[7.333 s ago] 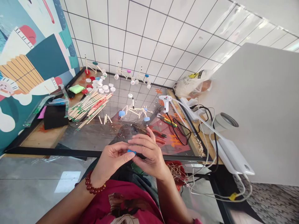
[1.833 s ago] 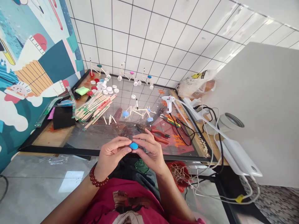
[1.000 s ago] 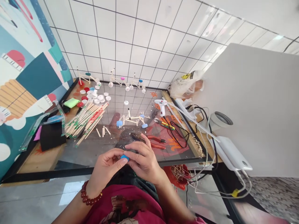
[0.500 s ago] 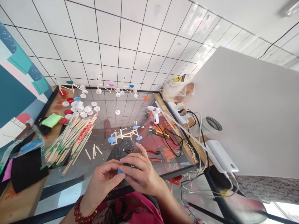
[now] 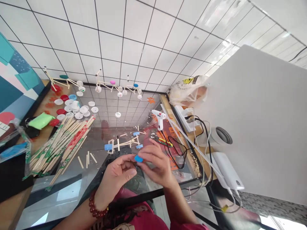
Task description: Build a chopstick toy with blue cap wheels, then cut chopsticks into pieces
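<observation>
A small smooth blue oval piece (image 5: 138, 158) is pinched between the thumb and fingers of my right hand (image 5: 157, 164), above the table's near edge. My left hand (image 5: 120, 171) is just left of it, thumb and index finger apart, the other fingers curled. Its index fingertip reaches the piece's left edge; whether it touches, I cannot tell. Beyond my hands lies a little stick-built vehicle (image 5: 123, 143) with blue caps as wheels. Three similar stick vehicles stand along the wall, with a green, a pink (image 5: 112, 82) and a blue oval on top.
Bamboo sticks (image 5: 62, 147) lie in a pile at left, below several red and white bottle caps (image 5: 76, 108). A white glue gun (image 5: 158, 118) stands right of centre, its cable near yellow-handled pliers (image 5: 165, 141). A power strip (image 5: 185, 118) and a plastic bag (image 5: 187, 91) are further right.
My hands have moved up and slightly right and parted. The blue piece, mostly covered before, now shows in my right fingers. My left thumb has come away from it.
</observation>
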Demonstrator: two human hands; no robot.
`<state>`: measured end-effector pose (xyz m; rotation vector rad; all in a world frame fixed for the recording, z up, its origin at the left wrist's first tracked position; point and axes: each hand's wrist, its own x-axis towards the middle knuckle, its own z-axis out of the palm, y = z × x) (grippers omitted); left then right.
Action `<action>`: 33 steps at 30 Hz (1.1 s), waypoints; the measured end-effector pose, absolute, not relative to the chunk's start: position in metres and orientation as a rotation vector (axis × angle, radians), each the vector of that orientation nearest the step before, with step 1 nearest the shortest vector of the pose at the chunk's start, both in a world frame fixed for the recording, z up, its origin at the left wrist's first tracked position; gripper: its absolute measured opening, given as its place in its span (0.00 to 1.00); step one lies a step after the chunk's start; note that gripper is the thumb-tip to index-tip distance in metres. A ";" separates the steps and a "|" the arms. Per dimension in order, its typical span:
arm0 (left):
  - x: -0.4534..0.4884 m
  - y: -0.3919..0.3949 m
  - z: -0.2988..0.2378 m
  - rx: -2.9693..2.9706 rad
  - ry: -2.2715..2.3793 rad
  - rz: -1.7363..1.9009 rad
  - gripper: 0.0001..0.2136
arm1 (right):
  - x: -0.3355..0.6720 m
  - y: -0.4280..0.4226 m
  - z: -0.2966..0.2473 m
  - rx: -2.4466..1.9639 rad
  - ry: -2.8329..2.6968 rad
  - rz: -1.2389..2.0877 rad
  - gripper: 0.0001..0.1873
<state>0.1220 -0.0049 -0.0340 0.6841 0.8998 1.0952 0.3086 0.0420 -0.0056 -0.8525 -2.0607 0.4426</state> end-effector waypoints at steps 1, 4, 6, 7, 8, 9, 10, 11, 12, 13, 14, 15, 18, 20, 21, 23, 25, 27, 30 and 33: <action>0.126 -0.003 -0.035 0.624 0.925 1.112 0.19 | 0.313 0.051 -0.006 -0.890 -2.020 0.466 0.16; 0.136 0.004 -0.036 0.458 1.043 1.156 0.20 | 0.321 0.080 -0.010 -0.942 -1.959 0.581 0.16; 0.140 0.007 -0.036 0.387 1.074 1.157 0.21 | 0.321 0.093 -0.014 -0.911 -1.977 0.663 0.15; 0.142 0.009 -0.036 0.367 1.077 1.154 0.22 | 0.319 0.097 -0.015 -0.883 -1.986 0.686 0.15; 0.144 0.009 -0.036 0.358 1.077 1.149 0.22 | 0.318 0.098 -0.016 -0.857 -1.991 0.693 0.14; 0.145 0.009 -0.036 0.359 1.074 1.144 0.21 | 0.316 0.097 -0.016 -0.837 -1.992 0.686 0.14; 0.146 0.009 -0.035 0.367 1.066 1.140 0.20 | 0.315 0.095 -0.015 -0.822 -1.995 0.670 0.14; 0.147 0.008 -0.035 0.381 1.054 1.143 0.20 | 0.314 0.092 -0.014 -0.813 -2.001 0.650 0.14; 0.148 0.007 -0.035 0.398 1.037 1.149 0.19 | 0.313 0.087 -0.012 -0.806 -2.016 0.635 0.13; 0.148 0.007 -0.034 0.414 1.015 1.157 0.19 | 0.313 0.083 -0.011 -0.798 -2.040 0.623 0.13; 0.149 0.006 -0.034 0.429 0.994 1.165 0.20 | 0.314 0.078 -0.009 -0.789 -2.071 0.610 0.13; 0.150 0.006 -0.034 0.442 0.982 1.170 0.20 | 0.314 0.074 -0.008 -0.779 -2.106 0.597 0.12; 0.151 0.007 -0.033 0.483 0.995 1.161 0.17 | 0.316 0.065 -0.007 -0.752 -2.186 0.547 0.13; 0.151 0.008 -0.034 0.537 1.019 1.156 0.13 | 0.317 0.062 -0.008 -0.753 -2.212 0.524 0.14; 0.151 0.008 -0.034 0.580 1.027 1.153 0.11 | 0.318 0.061 -0.009 -0.753 -2.223 0.520 0.15; 0.149 0.007 -0.035 0.681 1.037 1.149 0.08 | 0.319 0.060 -0.012 -0.746 -2.245 0.514 0.17; 0.147 0.007 -0.037 0.771 1.040 1.145 0.07 | 0.320 0.060 -0.016 -0.727 -2.261 0.500 0.17; 0.145 0.007 -0.039 0.813 1.034 1.147 0.06 | 0.321 0.060 -0.018 -0.708 -2.267 0.482 0.17; 0.144 0.006 -0.041 0.801 1.022 1.151 0.06 | 0.320 0.062 -0.020 -0.686 -2.262 0.476 0.16; 0.144 0.007 -0.043 0.776 1.029 1.149 0.06 | 0.317 0.064 -0.020 -0.670 -2.239 0.483 0.14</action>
